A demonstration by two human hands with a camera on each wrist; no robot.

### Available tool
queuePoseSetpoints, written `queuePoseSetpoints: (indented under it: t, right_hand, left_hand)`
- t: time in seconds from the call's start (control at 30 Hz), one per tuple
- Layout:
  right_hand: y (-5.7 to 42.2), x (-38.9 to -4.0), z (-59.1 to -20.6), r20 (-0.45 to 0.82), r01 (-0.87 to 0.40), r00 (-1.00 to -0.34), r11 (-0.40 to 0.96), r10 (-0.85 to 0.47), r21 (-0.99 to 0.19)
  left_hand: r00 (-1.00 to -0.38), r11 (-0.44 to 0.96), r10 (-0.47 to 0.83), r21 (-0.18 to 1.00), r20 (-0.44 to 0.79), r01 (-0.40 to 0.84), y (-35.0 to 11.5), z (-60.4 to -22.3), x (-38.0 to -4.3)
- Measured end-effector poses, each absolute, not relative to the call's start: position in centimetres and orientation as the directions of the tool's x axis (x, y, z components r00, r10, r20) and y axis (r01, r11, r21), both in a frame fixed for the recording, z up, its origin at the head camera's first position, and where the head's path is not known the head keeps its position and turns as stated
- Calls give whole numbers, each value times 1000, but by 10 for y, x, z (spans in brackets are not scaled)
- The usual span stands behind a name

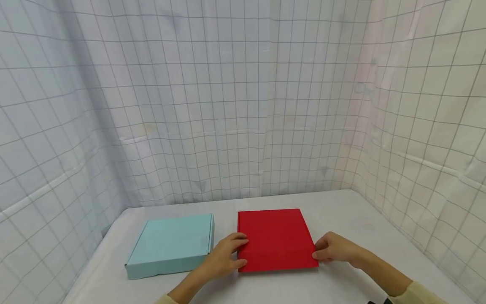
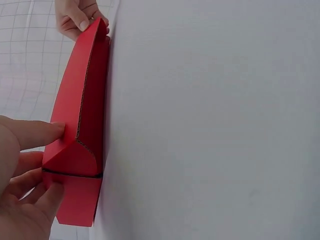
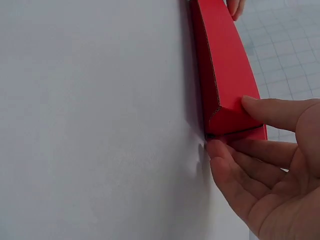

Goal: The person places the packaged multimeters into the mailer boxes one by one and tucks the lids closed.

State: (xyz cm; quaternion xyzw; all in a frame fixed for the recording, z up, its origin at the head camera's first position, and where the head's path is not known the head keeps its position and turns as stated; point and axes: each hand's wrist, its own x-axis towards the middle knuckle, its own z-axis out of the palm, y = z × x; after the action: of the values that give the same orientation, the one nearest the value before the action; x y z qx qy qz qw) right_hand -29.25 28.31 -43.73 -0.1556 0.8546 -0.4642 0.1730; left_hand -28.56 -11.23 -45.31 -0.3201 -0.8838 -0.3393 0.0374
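Note:
A flat red cardboard box [image 1: 271, 232] lies on the white table, its lid down over the top. Along the near side, the lid's front flap [image 2: 75, 95] slants outward, and the left wrist view shows a shaded gap beneath its edge. My left hand [image 1: 225, 255] holds the near left corner, thumb on the flap and fingers against the left side. At the near right corner my right hand [image 1: 338, 248] grips the box, its thumb [image 3: 270, 111] on the flap and its fingers by the right side. The box hides some fingertips.
To the left of the red box sits a closed light-blue cardboard box [image 1: 174, 236], close to my left hand. White grid-patterned curtains [image 1: 235, 105] hang behind the table [image 1: 379, 228] and along both sides.

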Motion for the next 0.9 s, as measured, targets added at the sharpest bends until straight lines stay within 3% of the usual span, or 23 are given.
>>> queuePoseSetpoints:
  t: [0.23, 0.37, 0.53, 0.67, 0.9]
  right_hand:
    - [281, -295, -438, -114, -146, -908, 561, -402, -815]
    - [281, -296, -438, -116, -149, -903, 557, -413, -817]
    - [282, -298, -439, -107, -171, -891, 543, -442, -822]
    - [283, -301, -442, -95, -184, -882, 521, -462, -833]
    - [281, -302, -447, -76, -188, -897, 532, -436, -826]
  left_hand:
    - [-878, 463, 391, 765, 277, 448, -107, -458, -281]
    - [-939, 436, 290, 847, 186, 303, -105, -461, -277]
    - [-963, 330, 262, 933, 57, 145, -105, -463, -278]
    - [-964, 265, 266, 960, 20, 93, -106, -465, -279]
    - [-973, 307, 227, 946, 34, 105, -106, -469, -279]
